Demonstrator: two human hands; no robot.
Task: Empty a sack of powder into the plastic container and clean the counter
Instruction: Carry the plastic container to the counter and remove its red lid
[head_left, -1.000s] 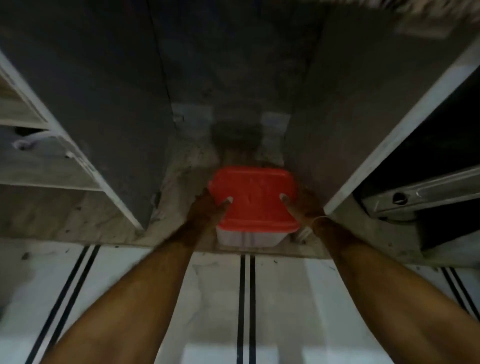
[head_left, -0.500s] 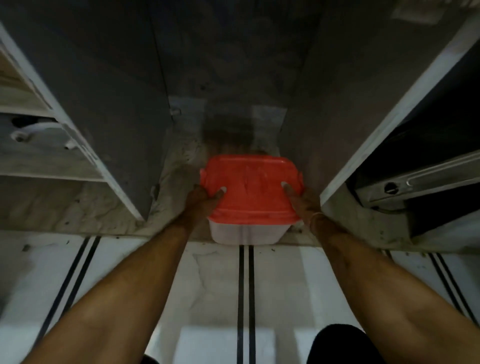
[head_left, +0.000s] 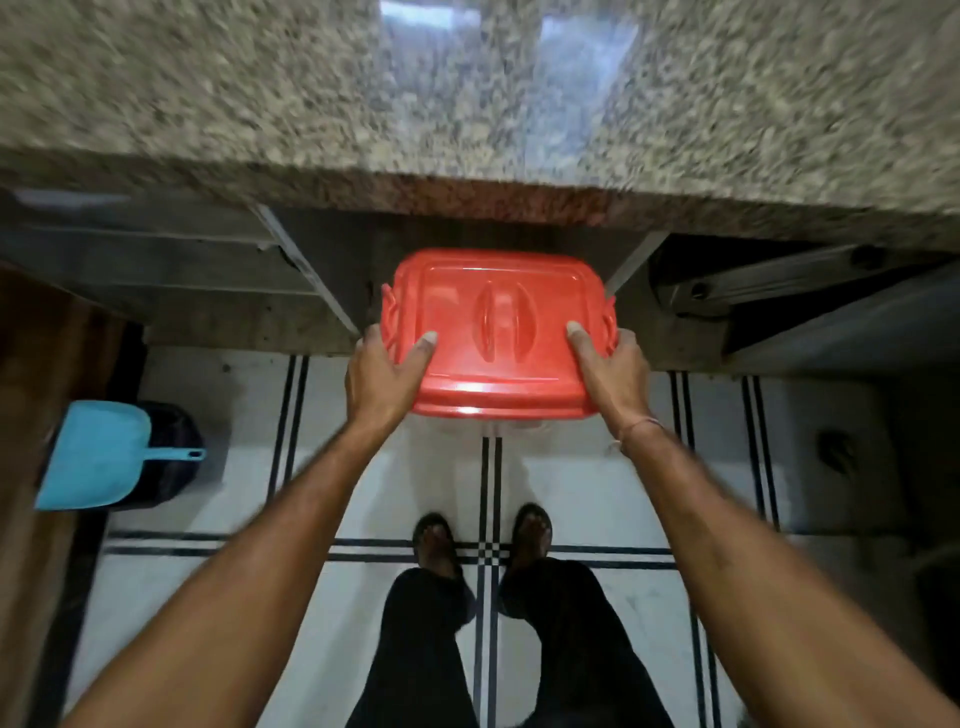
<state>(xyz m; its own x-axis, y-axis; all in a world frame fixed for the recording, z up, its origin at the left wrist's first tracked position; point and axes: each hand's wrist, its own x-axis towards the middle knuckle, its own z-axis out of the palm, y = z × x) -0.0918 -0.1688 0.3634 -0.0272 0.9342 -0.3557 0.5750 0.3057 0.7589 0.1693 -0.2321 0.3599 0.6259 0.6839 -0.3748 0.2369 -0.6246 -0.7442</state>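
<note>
Head view: arms outstretched, left hand (head_left: 382, 382) and right hand (head_left: 615, 375), each grip around red-lidded container (head_left: 498, 376).

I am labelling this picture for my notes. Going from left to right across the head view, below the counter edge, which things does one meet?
Blue dustpan → left hand → red-lidded container → right hand → metal rail.
</note>
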